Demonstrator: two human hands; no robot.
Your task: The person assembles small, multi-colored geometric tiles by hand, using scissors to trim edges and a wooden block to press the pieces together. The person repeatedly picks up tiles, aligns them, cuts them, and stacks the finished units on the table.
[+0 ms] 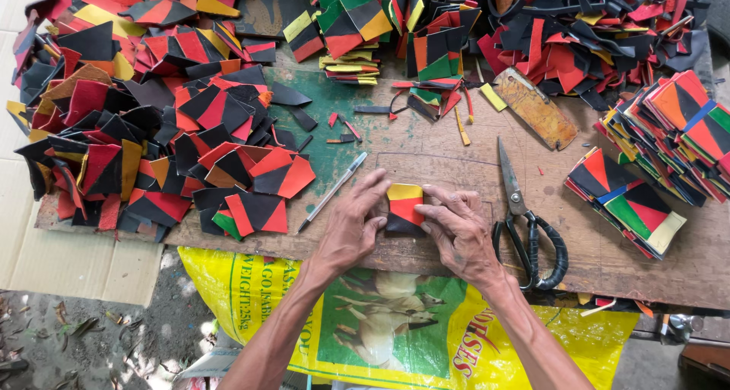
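Note:
A small patch (404, 204) of yellow, red and black pieces lies flat on the wooden board (441, 150). My left hand (351, 229) presses its left edge with the fingertips. On the patch's right side my right hand (456, 229) holds it down with bent fingers. Both hands pin the same piece between them near the board's front edge.
Black-handled scissors (525, 223) lie just right of my right hand, a pen (331, 192) just left of my left. Heaps of red, black and yellow offcuts (152, 124) cover the left and back; stacked patches (661, 147) sit right. A yellow sack (395, 329) hangs below the board.

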